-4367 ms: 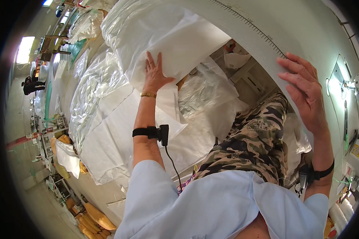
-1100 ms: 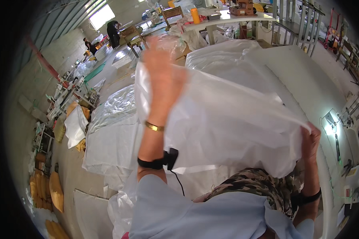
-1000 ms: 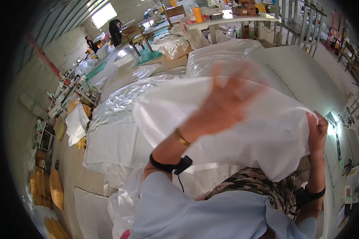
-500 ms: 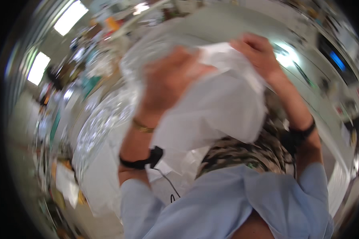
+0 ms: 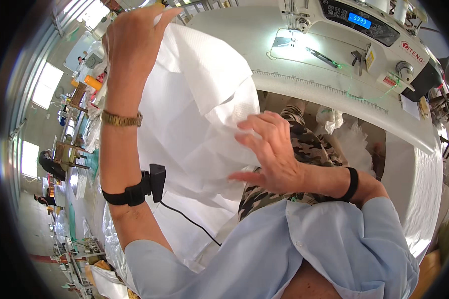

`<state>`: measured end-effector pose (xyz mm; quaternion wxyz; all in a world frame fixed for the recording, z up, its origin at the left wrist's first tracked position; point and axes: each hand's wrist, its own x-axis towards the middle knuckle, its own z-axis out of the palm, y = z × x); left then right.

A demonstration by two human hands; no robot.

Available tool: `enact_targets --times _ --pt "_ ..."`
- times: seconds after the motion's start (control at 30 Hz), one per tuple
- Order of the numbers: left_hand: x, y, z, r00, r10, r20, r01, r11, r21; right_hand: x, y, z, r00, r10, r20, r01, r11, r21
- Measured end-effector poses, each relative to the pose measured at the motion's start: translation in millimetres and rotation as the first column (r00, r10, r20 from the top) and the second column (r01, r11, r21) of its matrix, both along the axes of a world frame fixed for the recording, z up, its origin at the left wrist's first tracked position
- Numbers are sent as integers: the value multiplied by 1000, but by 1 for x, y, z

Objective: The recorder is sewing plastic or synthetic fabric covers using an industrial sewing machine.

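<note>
A large sheet of white fabric (image 5: pixel 177 114) hangs in folds in front of me and drapes down over my lap. Its top edge is pinched in my left hand (image 5: pixel 134 45), raised high at the upper left. Some of the left fingertips are hidden behind the hand. My right hand (image 5: pixel 272 152) is lower, just in front of the fabric's right side, with fingers spread and nothing held. Whether its fingertips touch the cloth, I cannot tell.
A white sewing machine (image 5: pixel 329 15) with a lit needle area stands at the upper right. Thread snips (image 5: pixel 324 58) and green thread lie on its table (image 5: pixel 224 17), with a ruler strip (image 5: pixel 309 79) along the near edge. Clear plastic (image 5: pixel 351 142) is bunched beneath.
My left hand has moved up and left with the fabric. My right hand has let go of the cloth and come down toward me, opening. The view has turned toward the sewing machine.
</note>
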<state>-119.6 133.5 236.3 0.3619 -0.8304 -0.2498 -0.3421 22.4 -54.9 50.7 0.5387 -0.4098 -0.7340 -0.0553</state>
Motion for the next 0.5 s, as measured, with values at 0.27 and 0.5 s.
enact_targets --times 0.27,0.5 --pt "5 -5 48 937 -305 172 343 697 -630 69 70 -26 965 -261 10 260 962 90" --pt "-1 -1 43 937 -309 163 318 562 -763 91 71 28 569 -146 -809 -101 964 -246"
